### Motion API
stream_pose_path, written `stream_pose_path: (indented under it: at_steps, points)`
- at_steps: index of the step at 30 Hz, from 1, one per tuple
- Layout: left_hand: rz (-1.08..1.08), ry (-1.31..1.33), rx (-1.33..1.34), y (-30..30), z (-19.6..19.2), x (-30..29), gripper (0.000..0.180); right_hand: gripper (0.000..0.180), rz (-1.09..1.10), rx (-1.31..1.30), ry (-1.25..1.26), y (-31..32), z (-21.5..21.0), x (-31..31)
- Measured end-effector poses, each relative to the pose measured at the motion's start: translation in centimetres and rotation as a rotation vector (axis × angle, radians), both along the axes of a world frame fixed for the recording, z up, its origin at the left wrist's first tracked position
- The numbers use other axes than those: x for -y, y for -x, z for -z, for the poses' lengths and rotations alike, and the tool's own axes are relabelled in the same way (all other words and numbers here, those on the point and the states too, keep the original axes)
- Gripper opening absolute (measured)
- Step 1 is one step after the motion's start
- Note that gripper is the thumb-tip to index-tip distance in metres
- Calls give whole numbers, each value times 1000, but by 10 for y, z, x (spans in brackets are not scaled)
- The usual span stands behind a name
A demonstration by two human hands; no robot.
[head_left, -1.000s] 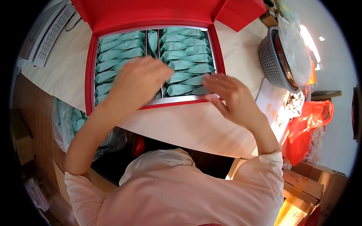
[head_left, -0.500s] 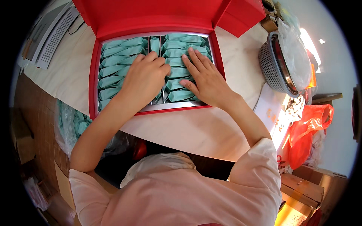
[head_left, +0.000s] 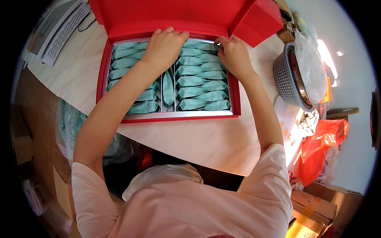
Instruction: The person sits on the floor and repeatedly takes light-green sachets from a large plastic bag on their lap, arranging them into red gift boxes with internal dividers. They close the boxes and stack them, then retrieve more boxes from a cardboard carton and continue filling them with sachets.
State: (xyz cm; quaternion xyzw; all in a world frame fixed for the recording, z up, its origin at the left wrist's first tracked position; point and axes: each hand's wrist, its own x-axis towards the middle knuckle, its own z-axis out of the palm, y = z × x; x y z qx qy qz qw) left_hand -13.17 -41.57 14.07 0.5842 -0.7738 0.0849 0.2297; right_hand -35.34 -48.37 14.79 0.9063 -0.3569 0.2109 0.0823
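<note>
A red gift box (head_left: 238, 95) stands with its lid (head_left: 170, 16) raised at the far side. Inside lies a silvery-white tray (head_left: 186, 115) split by dividers. Rows of green wrapped packets (head_left: 202, 93) fill its left and right sections, and others lie lengthwise in the narrow middle one. My left hand (head_left: 164, 47) reaches over the packets to the tray's far edge, its fingers bent and their tips hidden. At the far right corner, my right hand (head_left: 236, 55) has thumb and fingers curled together at the tray's rim. What either hand grips there cannot be seen.
A grey plastic basket (head_left: 282, 73) with a clear bag (head_left: 311, 67) stands right on the pale table (head_left: 178, 137). A grey-white appliance (head_left: 59, 35) sits far left. Below the left table edge hangs a plastic bag of green packets (head_left: 69, 123). Cardboard boxes (head_left: 313, 206) stand lower right.
Both hands have moved away from me, from the middle of the packets to the tray's far edge. My right fingers, spread before, are now curled. The box appears slightly farther right in the picture.
</note>
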Motion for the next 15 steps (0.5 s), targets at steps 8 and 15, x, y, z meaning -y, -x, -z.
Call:
stream_pose_path:
  at_steps: [8, 15]
  points:
    - [19, 69, 65, -4, 1, 3, 15, 19, 16, -80, 229, -1, -4, 1]
    - [-9, 18, 419, 4, -7, 0, 20, 17, -26, -178, 198, 8, -2, -8]
